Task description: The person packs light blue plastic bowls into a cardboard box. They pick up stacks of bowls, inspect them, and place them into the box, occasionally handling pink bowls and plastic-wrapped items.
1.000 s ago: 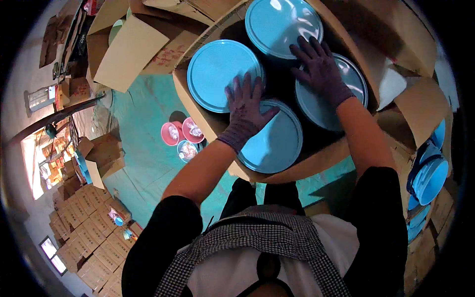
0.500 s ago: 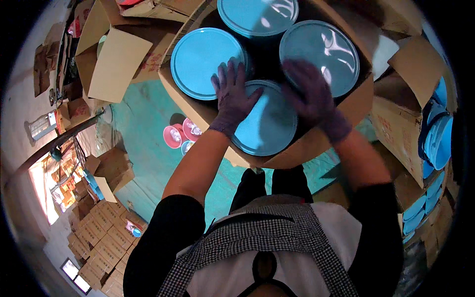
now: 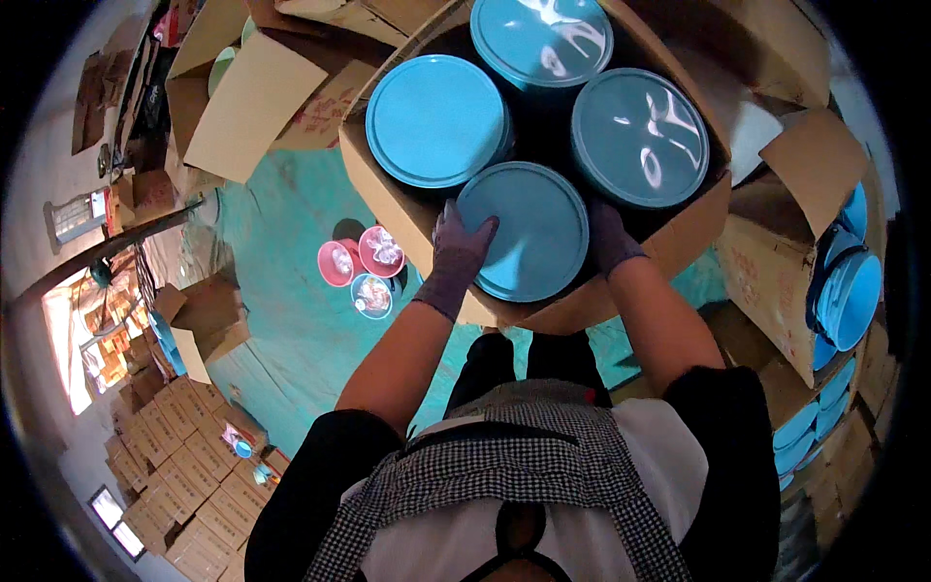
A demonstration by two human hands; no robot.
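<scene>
A cardboard box (image 3: 388, 218), its top open, holds several round blue plastic buckets with flat, rimmed tops. The nearest blue bucket (image 3: 531, 233) sits at the box's near corner. My left hand (image 3: 460, 244), in a purple glove, grips its left side with the thumb at the rim. On its right side my right hand (image 3: 611, 241), gloved alike, reaches down between bucket and box wall; most of its fingers are hidden. Beyond are a left blue bucket (image 3: 436, 121), a far blue bucket (image 3: 541, 39) and a right blue bucket (image 3: 640, 138); shiny reflections cross the last two.
Pink buckets (image 3: 336, 264) and a small blue bucket (image 3: 371, 296) with whitish contents stand on the green floor sheet (image 3: 291, 359). At right, an open carton (image 3: 776, 257) holds stacked blue buckets (image 3: 851, 301). Closed cartons (image 3: 194, 456) are piled at lower left.
My left hand has slid from the bucket tops to the near bucket's left side. My right hand has dropped down along its right side. The box has shifted slightly right in view.
</scene>
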